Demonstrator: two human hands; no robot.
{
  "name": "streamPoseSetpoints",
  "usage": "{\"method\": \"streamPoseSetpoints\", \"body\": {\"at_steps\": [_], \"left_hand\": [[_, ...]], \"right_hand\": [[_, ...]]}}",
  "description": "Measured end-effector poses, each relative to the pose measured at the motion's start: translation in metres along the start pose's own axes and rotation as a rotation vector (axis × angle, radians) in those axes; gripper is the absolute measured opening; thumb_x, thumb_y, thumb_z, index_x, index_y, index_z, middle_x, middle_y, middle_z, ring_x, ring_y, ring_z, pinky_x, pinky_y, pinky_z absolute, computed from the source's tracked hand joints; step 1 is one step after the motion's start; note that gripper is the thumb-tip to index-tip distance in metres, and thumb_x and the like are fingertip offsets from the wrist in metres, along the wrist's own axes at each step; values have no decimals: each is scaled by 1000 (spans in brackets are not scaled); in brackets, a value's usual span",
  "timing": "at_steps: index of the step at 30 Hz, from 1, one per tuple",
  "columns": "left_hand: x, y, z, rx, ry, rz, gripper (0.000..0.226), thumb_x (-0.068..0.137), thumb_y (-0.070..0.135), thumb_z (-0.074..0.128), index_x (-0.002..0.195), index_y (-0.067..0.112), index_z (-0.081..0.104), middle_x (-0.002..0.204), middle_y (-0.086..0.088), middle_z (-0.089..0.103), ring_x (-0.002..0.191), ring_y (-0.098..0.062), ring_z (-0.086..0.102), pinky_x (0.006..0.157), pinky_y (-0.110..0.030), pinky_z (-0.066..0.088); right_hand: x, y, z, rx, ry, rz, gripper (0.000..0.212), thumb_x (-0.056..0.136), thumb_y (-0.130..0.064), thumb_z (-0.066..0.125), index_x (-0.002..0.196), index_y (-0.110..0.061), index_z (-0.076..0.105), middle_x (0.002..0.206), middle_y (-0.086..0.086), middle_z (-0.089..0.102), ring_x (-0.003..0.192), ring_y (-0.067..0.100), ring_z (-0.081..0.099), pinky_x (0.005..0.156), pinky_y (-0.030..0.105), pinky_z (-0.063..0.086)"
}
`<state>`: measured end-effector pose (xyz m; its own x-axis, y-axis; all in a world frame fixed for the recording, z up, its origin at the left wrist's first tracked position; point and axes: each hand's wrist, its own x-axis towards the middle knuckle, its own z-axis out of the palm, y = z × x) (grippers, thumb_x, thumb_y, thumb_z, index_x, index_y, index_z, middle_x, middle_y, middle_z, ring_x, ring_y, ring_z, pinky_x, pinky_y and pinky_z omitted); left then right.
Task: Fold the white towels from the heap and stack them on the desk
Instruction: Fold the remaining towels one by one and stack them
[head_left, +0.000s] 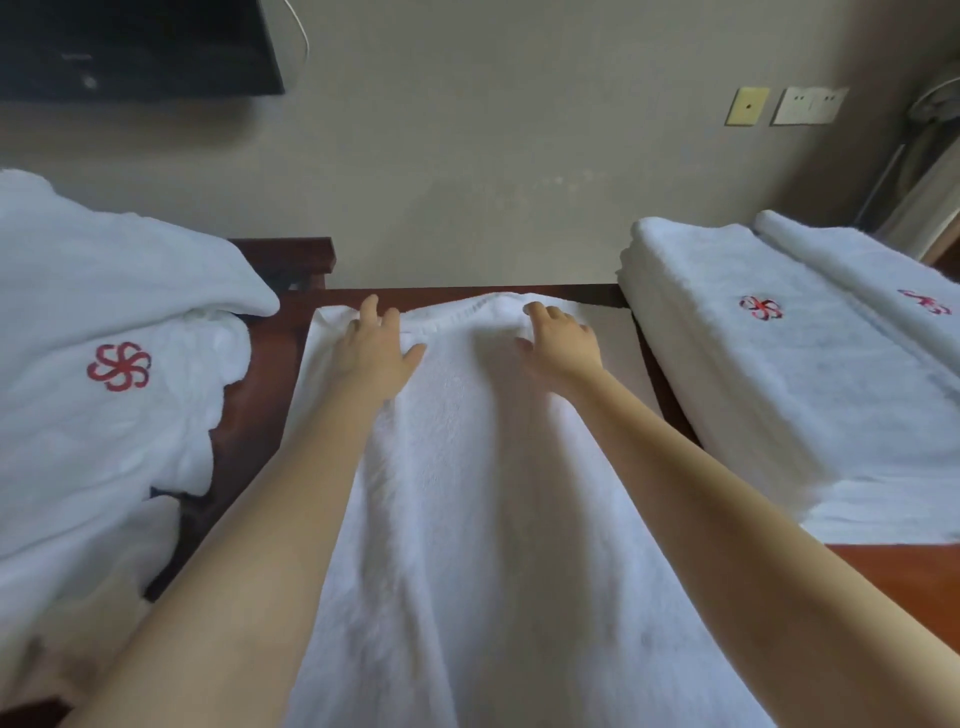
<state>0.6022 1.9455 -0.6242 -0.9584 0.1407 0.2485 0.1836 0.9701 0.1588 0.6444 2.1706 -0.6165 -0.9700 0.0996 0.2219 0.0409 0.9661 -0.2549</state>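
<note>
White towel (467, 493) on desk (893, 577), left hand (376, 348) and right hand (560, 340) pressed flat on it

The towel (467, 493) in the middle is plain white. The heap (104, 260) on the left is white too, with a red pinwheel flower emblem (119, 367). The stack (779, 374) on the right is white and carries the same red flower on top. The desk (254, 395) is dark reddish-brown wood, more orange at the near right. The wall (467, 156) is dull beige, the television (130, 47) black, one wall plate (747, 106) yellow, and the socket (810, 105) white.
</note>
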Motion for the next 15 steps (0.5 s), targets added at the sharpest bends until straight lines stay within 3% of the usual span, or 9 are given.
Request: {"method": "streamPoseSetpoints", "body": {"at_steps": [8, 15], "left_hand": [[-102, 16, -42, -211, -7, -37, 46, 99, 36, 43, 133, 5, 43, 153, -12, 21, 132, -32, 31, 100, -46, 39], [-204, 22, -56, -283, 40, -117, 46, 100, 33, 42, 137, 5, 42, 151, -12, 26, 137, -31, 25, 103, -47, 36]], "right_hand": [[-100, -51, -30, 118, -67, 66, 47, 96, -33, 46, 140, -16, 39, 141, 5, 43, 127, 26, 44, 104, 43, 32], [-208, -74, -26, 164, -57, 214, 53, 96, -32, 46, 144, -15, 34, 150, 6, 31, 143, 21, 22, 116, 54, 7]]}}
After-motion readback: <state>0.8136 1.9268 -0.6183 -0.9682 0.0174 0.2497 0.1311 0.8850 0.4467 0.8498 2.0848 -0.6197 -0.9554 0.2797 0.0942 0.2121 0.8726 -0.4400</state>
